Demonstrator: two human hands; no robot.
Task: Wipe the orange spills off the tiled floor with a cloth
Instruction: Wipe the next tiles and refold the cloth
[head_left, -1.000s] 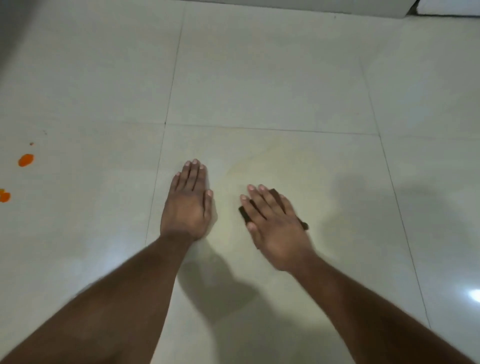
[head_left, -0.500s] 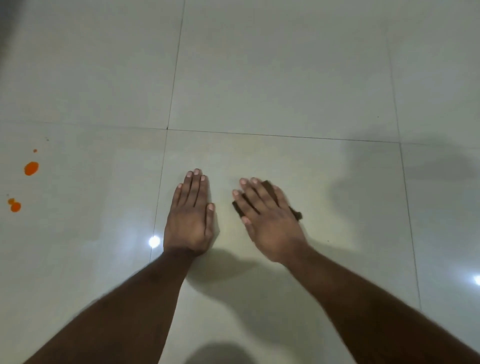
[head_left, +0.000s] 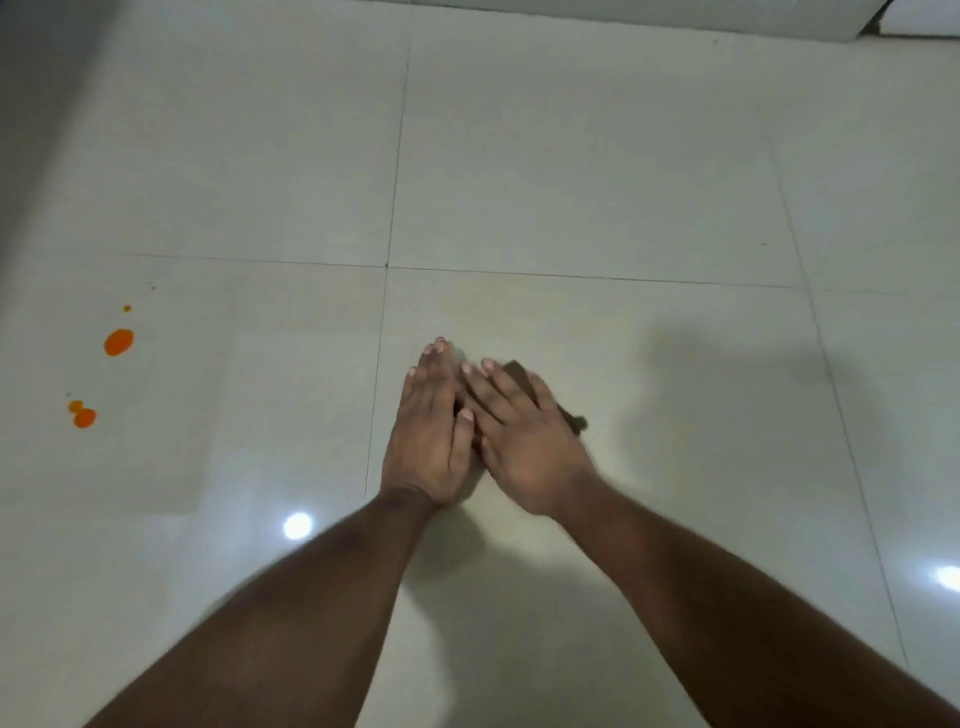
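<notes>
My right hand (head_left: 519, 436) lies flat with straight fingers on a small dark brown cloth (head_left: 522, 375), pressing it to the pale tiled floor; only the cloth's far edge and right corner show. My left hand (head_left: 428, 436) lies flat on the floor just left of it, thumb touching the right hand's fingers. Orange spills sit far to the left: a larger drop (head_left: 119, 342), a tiny dot (head_left: 127, 308) above it, and a double blob (head_left: 82, 414) below.
Glossy cream floor tiles (head_left: 571, 171) with thin dark grout lines spread all round. A white baseboard or ledge (head_left: 675, 15) runs along the top edge. Bright light reflections (head_left: 297, 525) shine near my forearms.
My right hand slid the cloth leftward until it met my left hand; a gap separated the hands before. The left hand stayed flat on the floor.
</notes>
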